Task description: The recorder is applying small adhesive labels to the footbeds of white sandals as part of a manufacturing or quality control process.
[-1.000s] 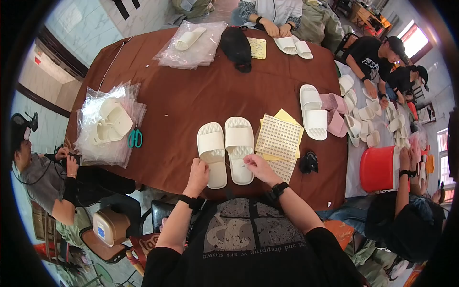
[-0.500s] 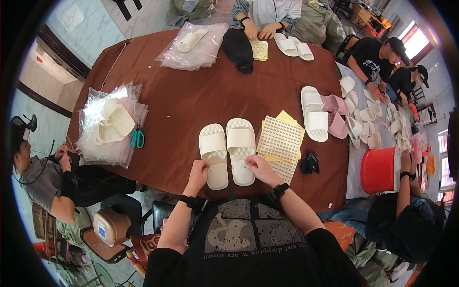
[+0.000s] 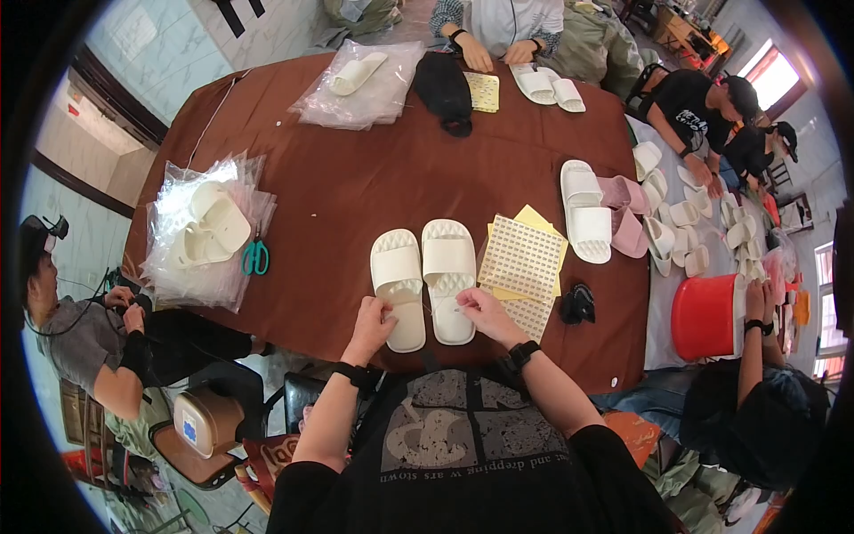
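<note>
Two white slippers lie side by side in front of me, the left slipper [image 3: 406, 331] and the right slipper [image 3: 455, 327], toes pointing away. My left hand [image 3: 370, 327] is at the outer edge of the left one, fingers closed in a pinch. Over the heel part of the right one is my right hand [image 3: 489, 316], its thumb and fingertips also pinched together. Whatever is between the fingers of either hand is too small to make out. Sheets of small printed stickers [image 3: 523, 258], with yellow backing, lie just right of the slippers.
Teal scissors [image 3: 255, 257] lie beside clear plastic bags [image 3: 191, 283] holding white slippers. White and pink slippers [image 3: 625, 193] lie to the right, near a black crumpled item [image 3: 578, 304]. A red tub [image 3: 705, 316] stands at the right. Other people sit around the brown-covered table [image 3: 329, 187].
My hands stay over the slippers, shifting only slightly. Across the table, a person's hands have moved apart and off the yellow sheet. The person at the left has shifted their hands.
</note>
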